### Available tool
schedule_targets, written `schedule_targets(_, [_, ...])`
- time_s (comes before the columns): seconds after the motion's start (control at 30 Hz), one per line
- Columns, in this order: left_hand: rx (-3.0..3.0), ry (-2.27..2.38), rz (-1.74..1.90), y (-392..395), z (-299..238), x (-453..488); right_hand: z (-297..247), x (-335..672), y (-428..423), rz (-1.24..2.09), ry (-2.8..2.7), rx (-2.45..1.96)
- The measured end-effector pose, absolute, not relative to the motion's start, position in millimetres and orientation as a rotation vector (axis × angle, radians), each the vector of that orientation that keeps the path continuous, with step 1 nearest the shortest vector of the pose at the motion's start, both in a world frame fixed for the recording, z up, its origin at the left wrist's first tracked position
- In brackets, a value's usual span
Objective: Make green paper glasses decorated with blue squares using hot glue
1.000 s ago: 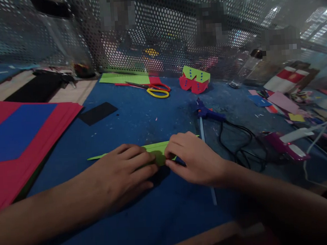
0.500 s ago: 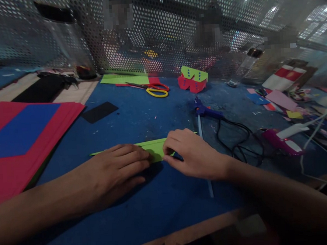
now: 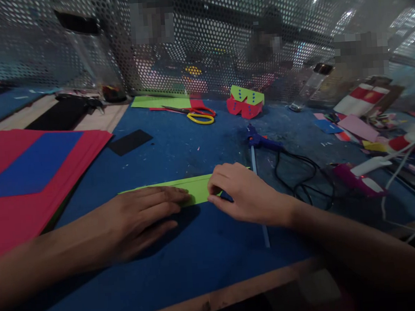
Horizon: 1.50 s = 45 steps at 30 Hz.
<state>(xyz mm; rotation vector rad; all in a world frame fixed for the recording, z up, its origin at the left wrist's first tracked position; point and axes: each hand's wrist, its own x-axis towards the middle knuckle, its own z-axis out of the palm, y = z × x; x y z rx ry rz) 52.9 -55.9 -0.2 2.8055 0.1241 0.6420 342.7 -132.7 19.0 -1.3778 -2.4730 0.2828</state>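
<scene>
Head view, green strip: the folded paper strip (image 3: 200, 193) lies on the worktop (image 3: 179, 157), under and between the 2 hands, its bare middle showing in the gap.
Long axis: left to right, the right end slightly farther off; neither hand is nearer, as both touch it.
Left hand: this hand (image 3: 141, 216) is open and laid flat over the left half, fingers pointing right.
Right hand: this hand (image 3: 245, 193) is curled over the right half, thumb towards the near edge; I cannot tell whether it pinches the paper.
In the way, right: a glue stick (image 3: 253, 159) runs from the blue glue gun (image 3: 265, 141) to beneath the right hand, beside the strip's right end; the black cord (image 3: 301, 161) loops farther right.
Far side: scissors (image 3: 201, 118) and a red-and-green cut-out (image 3: 246, 108), well apart from the strip.
Left side: a red paper stack (image 3: 88, 158) bearing 1 blue sheet (image 3: 35, 161); a black piece (image 3: 131, 142) lies to its right.
</scene>
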Motion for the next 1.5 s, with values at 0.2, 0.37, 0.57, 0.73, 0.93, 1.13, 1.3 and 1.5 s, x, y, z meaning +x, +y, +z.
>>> schedule_targets(0.2, [2.838, 0.113, 0.638, -54.3, 3.5, 50.0, 18.7, 344.2, -133.2, 0.290, -2.477, -1.379])
schedule_targets(0.37, [2.841, 0.152, 0.606, -57.6, 5.5, 46.3, 17.8, 344.6, -133.2, 0.288, -2.476, -1.385])
schedule_targets(0.57, [2.878, 0.087, 0.612, -51.1, -0.7, 42.2, 17.6, 344.7, -132.2, 0.278, -2.482, -1.384])
schedule_targets(0.73, [2.887, 0.068, 0.597, -50.0, -1.7, 49.6, 17.8, 342.4, -130.9, 0.253, -2.479, -1.394])
schedule_targets(0.93, [2.940, 0.083, 0.553, -54.0, -2.6, 57.0, 16.8, 328.1, -129.0, 0.071, -2.490, -1.516])
schedule_targets(1.13, [2.914, 0.130, 0.512, -54.8, 0.3, 59.8, 19.3, 315.8, -127.7, 0.000, -2.491, -1.631])
schedule_targets(1.3, [2.870, 0.109, 0.544, -52.4, -0.6, 55.7, 27.2, 318.4, -130.8, 0.072, -2.530, -1.665])
schedule_targets(1.5, [2.826, 0.102, 0.566, -49.6, 1.5, 53.1, 26.4, 325.8, -134.4, 0.147, -2.502, -1.625])
